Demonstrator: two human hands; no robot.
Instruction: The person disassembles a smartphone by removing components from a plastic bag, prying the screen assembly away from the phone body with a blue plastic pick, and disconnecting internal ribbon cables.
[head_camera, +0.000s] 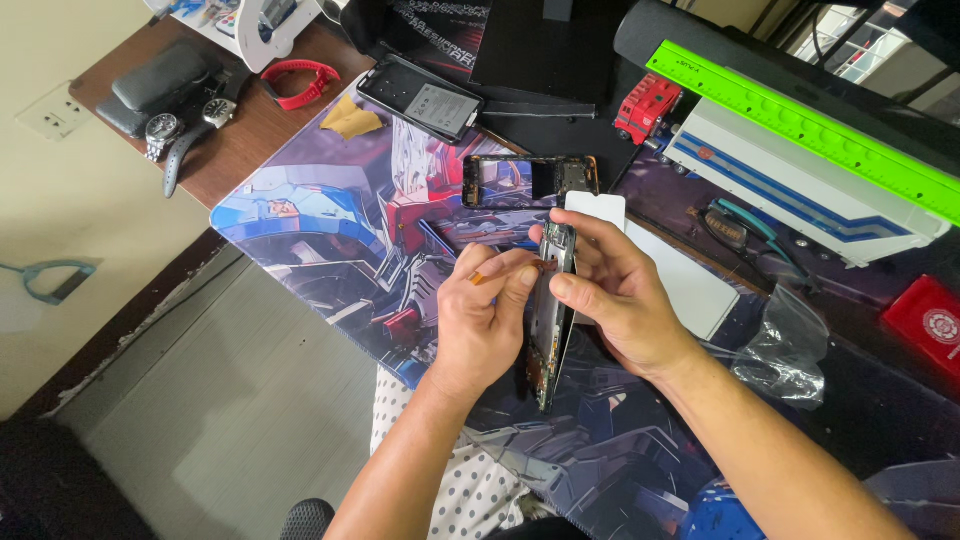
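Observation:
My right hand (615, 290) grips a narrow, opened phone body (549, 330) held on edge above the printed desk mat (330, 240); its circuit board shows along the side. My left hand (485, 315) pinches a small orange strip (480, 278) against the upper part of that phone body. Just beyond my fingers an empty phone frame (528, 181) lies flat on the mat, and a white rectangular panel (680, 275) lies under my right hand.
A phone back with a battery (422, 97) lies at the mat's far edge beside a yellow cloth (352, 118). Watches (185, 128) and a red band (300, 80) sit far left. A green ruler (800, 125), white box (800, 190), red toy (648, 105), tweezers (760, 235) and clear bag (790, 345) lie right.

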